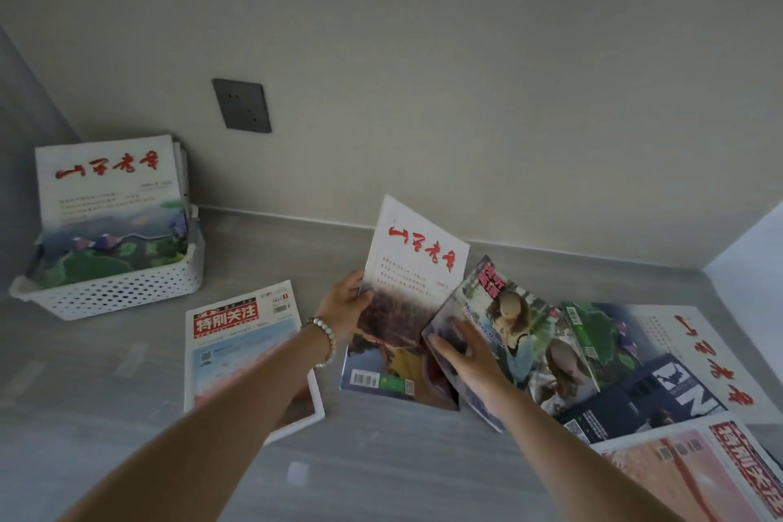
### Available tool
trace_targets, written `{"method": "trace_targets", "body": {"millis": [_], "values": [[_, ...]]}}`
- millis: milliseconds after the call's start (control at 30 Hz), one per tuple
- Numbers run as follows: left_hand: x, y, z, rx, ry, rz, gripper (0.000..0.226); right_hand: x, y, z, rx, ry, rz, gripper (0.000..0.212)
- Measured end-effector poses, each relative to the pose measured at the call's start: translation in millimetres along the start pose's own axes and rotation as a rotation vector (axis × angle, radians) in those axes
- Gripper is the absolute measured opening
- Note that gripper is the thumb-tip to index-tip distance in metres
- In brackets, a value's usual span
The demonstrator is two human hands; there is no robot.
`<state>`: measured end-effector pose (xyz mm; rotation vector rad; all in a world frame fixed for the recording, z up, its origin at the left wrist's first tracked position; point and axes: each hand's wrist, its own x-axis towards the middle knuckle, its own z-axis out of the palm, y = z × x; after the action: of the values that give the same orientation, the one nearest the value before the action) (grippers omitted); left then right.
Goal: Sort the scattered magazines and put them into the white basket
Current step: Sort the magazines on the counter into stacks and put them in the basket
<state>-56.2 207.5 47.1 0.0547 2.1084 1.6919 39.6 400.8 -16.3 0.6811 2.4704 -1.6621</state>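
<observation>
My left hand [345, 305] grips the left edge of a white magazine with red calligraphy [417, 263] and tilts it up off the pile. My right hand [464, 356] rests flat, fingers apart, on a colourful magazine with people on its cover [521, 335]. Under the raised one lies a magazine showing its back cover and barcode [381, 373]. A red-and-white titled magazine [237, 348] lies under my left forearm. The white perforated basket [127, 290] stands at the far left, holding several magazines, the front one white with red calligraphy [106, 199].
More magazines overlap at the right: a dark blue one [648, 390], a white one with red calligraphy [703, 348] and a pink one at the lower right corner [699, 470]. A dark wall socket [241, 105] sits on the back wall. A side wall closes the right.
</observation>
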Motion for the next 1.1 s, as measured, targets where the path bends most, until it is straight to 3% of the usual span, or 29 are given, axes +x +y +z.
{"method": "trace_targets", "body": {"millis": [233, 367, 467, 767, 1100], "values": [[-4.0, 37.4, -113.3, -0.115, 0.061, 0.044, 0.042, 29.0, -74.6, 42.0, 0.300, -0.102, 0.058, 0.081], [-15.9, 40.2, -179.7, -0.303, 0.104, 0.022, 0.044, 41.5, -127.8, 84.1, 0.561, -0.323, 0.092, 0.049], [-23.1, 37.8, -230.5, -0.345, 0.167, 0.032, 0.045, 47.1, -166.0, 123.4, 0.639, -0.360, 0.078, 0.032], [-17.0, 7.9, -376.6, -0.501, 0.403, 0.005, 0.041, 73.1, -256.5, 255.4, 0.585, -0.377, 0.048, 0.027], [33.7, -17.0, -482.9, -0.387, 0.463, 0.033, 0.038, 127.7, -315.9, 358.2, 0.350, -0.241, -0.136, 0.013]]}}
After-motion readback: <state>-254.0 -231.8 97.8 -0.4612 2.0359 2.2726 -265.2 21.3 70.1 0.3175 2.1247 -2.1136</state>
